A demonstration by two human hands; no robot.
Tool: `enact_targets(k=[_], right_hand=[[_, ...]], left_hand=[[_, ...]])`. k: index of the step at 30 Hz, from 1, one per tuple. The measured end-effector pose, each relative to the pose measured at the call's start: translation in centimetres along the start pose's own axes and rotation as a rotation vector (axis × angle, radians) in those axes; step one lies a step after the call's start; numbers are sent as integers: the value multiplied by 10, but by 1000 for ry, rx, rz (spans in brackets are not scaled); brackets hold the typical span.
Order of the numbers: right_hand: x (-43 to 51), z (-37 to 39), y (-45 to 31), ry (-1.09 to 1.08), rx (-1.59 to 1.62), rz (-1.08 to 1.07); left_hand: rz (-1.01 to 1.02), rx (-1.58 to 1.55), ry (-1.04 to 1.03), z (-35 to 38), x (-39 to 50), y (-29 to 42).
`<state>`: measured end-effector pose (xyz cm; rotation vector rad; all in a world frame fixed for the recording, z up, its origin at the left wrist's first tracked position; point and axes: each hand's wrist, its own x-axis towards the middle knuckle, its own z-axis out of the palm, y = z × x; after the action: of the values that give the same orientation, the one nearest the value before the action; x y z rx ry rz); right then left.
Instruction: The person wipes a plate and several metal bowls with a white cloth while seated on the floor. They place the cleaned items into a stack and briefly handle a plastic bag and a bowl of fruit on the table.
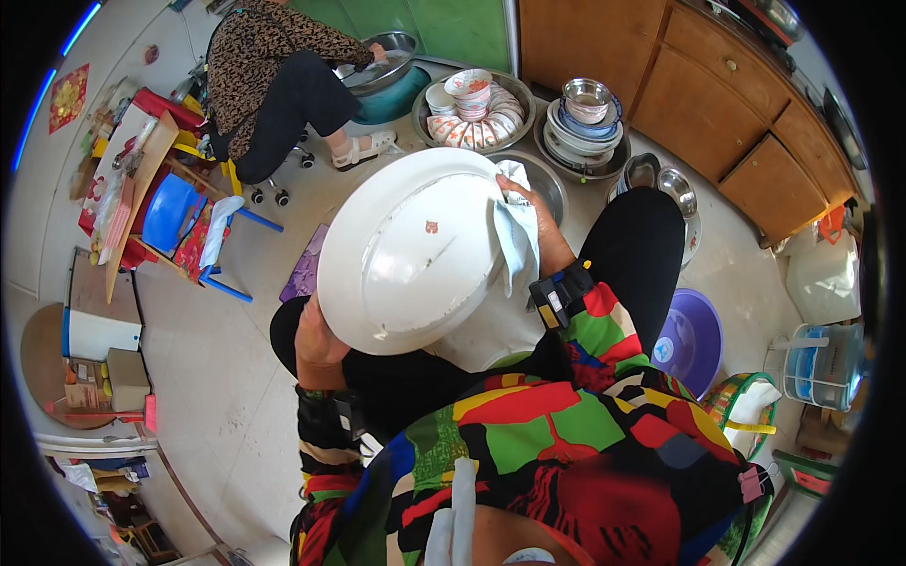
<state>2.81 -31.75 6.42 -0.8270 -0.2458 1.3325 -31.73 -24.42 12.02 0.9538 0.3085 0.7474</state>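
Observation:
A large oval white ceramic platter (410,247), its underside with a small red mark turned up, is held tilted above my lap. My left hand (320,331) grips its lower left rim, the fingers partly hidden beneath. At the upper right rim, my right hand (534,212) holds the platter together with a pale blue and white cloth (519,230) that hangs down from the edge. Partly behind the platter and my right hand, a steel basin (548,185) stands on the floor.
Ahead are a basin (422,131) of patterned bowls and another (623,164) of stacked plates. A person (276,85) sits at upper left, one hand in a steel washbasin (407,51). A purple basin (697,347) stands right, a blue chair (166,212) left, wooden cabinets (697,106) upper right.

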Motion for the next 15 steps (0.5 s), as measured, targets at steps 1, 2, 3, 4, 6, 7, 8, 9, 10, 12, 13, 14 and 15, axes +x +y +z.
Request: enact_targets(k=[1, 2, 3, 4, 6, 7, 8, 9, 10, 12, 13, 14, 15], right_hand=[[-2, 5, -3, 13, -66, -26], [-7, 9, -7, -1, -87, -18], [-11, 15, -10, -52, -88, -25], [-16, 20, -13, -80, -98, -37], [-25, 29, -17, -92, -110, -52], [-28, 32, -18, -76, -112, -56], [-29, 33, -18, -60, -116, -60], [-27, 31, -19, -45, -158, -67], [-23, 28, -18, -30, -201, -73], [-8, 16, -18, -20, -299, -100], [2, 10, -18, -25, -356, -118], [13, 4, -19, -24, -406, -154], [22, 1, -22, 69, -571, -291]], left_hand=[[-55, -75, -57, -5, 0, 5], [0, 259, -137, -9, 2, 11], [-1, 455, -180, -10, 5, 18], [-131, 382, -182, -10, 10, 23], [-357, 359, -265, -6, 20, 33], [-442, 370, -171, 0, 20, 34], [-525, 377, -79, 7, 20, 32], [-586, 323, -44, 13, 20, 30], [-631, 384, -20, 17, 23, 30], [-599, 400, 12, 26, 23, 25], [-581, 394, 18, 29, 23, 21], [-546, 375, 8, 31, 24, 17], [-509, 355, -2, 32, 24, 11]])
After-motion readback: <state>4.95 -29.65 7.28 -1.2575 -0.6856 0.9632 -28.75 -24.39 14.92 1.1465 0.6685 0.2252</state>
